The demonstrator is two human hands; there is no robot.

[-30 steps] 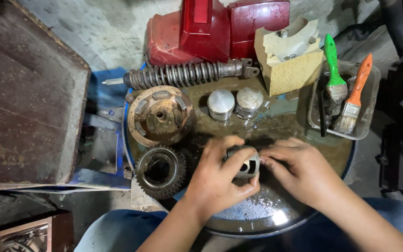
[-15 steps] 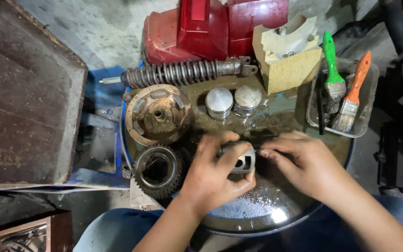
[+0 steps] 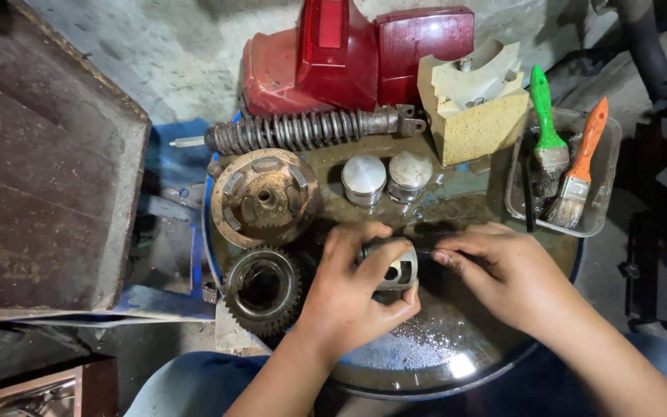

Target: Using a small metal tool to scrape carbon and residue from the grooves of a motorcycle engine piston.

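Left hand grasps a piston, fingers hiding most of it. Right hand, beside the piston, pinches something unseen; gear lies left.

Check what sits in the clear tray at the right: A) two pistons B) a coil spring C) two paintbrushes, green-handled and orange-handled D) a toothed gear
C: the clear tray holds a green-handled brush and an orange-handled brush; the two pistons stand outside it on the round pan.
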